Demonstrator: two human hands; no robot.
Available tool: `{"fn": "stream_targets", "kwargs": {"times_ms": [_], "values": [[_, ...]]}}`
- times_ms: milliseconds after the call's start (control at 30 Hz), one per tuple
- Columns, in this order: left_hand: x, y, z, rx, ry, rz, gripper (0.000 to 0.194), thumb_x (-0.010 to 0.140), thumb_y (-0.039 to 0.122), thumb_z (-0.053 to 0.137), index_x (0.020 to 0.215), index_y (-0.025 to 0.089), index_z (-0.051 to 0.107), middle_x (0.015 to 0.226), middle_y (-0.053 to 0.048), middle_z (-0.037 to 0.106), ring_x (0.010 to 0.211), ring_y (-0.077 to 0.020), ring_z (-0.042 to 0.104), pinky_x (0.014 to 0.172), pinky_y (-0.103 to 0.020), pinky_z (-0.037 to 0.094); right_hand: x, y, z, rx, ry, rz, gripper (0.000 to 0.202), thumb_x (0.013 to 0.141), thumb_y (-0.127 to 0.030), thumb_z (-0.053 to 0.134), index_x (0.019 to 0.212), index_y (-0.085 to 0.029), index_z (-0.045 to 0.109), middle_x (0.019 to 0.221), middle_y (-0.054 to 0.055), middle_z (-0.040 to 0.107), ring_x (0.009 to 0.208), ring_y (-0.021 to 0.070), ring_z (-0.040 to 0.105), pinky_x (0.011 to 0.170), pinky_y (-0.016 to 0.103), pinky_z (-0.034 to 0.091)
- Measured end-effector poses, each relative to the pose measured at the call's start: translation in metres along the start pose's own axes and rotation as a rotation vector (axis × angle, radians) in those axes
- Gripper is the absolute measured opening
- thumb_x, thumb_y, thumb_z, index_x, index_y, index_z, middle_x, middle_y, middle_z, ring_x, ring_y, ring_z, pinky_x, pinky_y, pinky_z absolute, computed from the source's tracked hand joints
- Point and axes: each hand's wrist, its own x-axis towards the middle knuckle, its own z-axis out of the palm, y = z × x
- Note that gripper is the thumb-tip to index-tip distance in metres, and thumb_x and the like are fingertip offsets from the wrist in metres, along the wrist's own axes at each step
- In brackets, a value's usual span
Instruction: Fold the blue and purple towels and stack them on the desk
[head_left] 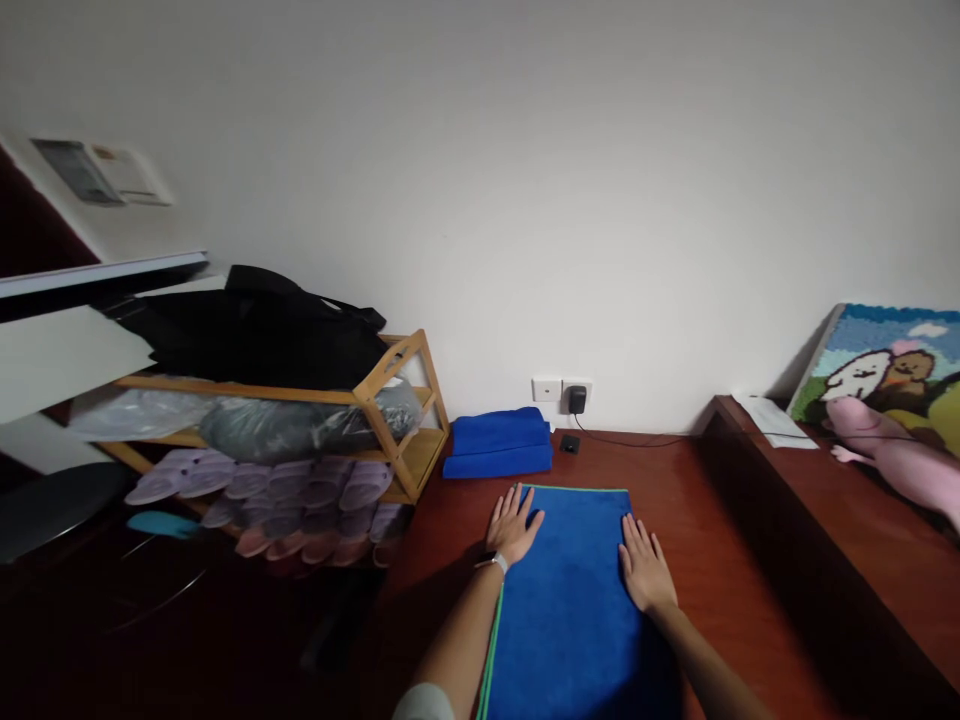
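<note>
Lying flat along the left edge of the green-trimmed blue cloth — left hand, fingers slightly spread, thumb out, pale band on the wrist. Right hand palm-down at the opposite edge, fingers a bit apart. Cloth lies smooth between them on the reddish-brown surface. From where I stand, a folded blue bundle sits near its far left corner, black plug at the wall — wooden rack with lilac slippers off left, pink plush toy well right.

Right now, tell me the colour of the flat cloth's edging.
The edging is green, in the head view.
</note>
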Motion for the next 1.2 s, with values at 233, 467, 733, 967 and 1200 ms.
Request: {"fn": "stream_targets", "kwargs": {"times_ms": [233,467,733,967,1200], "values": [[-0.03,0.098,0.013,-0.007,0.147,0.052,0.062,0.105,0.049,0.023,0.16,0.021,0.031,0.167,-0.007,0.031,0.156,-0.0263,0.021,0.128,-0.052,0.018,0.001,-0.002,-0.007,0.031,-0.005,0.001,0.066,0.102,-0.044,0.011,0.163,-0.017,0.015,0.17,-0.002,0.016,0.157,0.0175,0.009,0.128,0.04,0.005],[-0.085,0.147,0.048,-0.07,0.055,0.205,0.059,0.105,0.055,0.029,0.159,0.031,0.031,0.167,-0.004,0.028,0.155,-0.0237,0.026,0.126,-0.049,0.028,-0.001,-0.001,-0.006,0.0,0.0,-0.015,0.065,0.102,-0.04,0.011,0.162,-0.015,0.015,0.17,-0.002,0.014,0.157,0.0179,0.008,0.128,0.041,0.005],[-0.128,0.024,0.009,0.089,0.07,0.01,0.062,0.106,0.054,0.025,0.16,0.025,0.027,0.169,-0.006,0.023,0.155,-0.0248,0.022,0.125,-0.05,0.03,0.0,-0.004,-0.007,0.009,0.012,0.011,0.066,0.102,-0.042,0.012,0.162,-0.016,0.016,0.169,-0.001,0.017,0.157,0.0189,0.011,0.128,0.041,0.005],[-0.132,0.027,0.013,0.129,0.096,0.024,0.062,0.106,0.051,0.026,0.161,0.022,0.026,0.168,-0.008,0.024,0.155,-0.0255,0.023,0.124,-0.05,0.031,-0.019,-0.01,-0.02,0.006,-0.026,0.035,0.067,0.102,-0.043,0.012,0.162,-0.014,0.017,0.169,0.0,0.017,0.157,0.0206,0.013,0.128,0.043,0.009],[-0.126,0.022,0.013,0.147,0.11,0.008,0.063,0.105,0.053,0.026,0.159,0.022,0.033,0.167,-0.008,0.03,0.154,-0.0257,0.027,0.125,-0.049,0.029,-0.09,-0.004,0.01,0.065,0.03,0.002,0.069,0.102,-0.051,0.011,0.162,-0.017,0.018,0.168,0.0,0.02,0.157,0.02,0.013,0.128,0.044,0.011]]}}
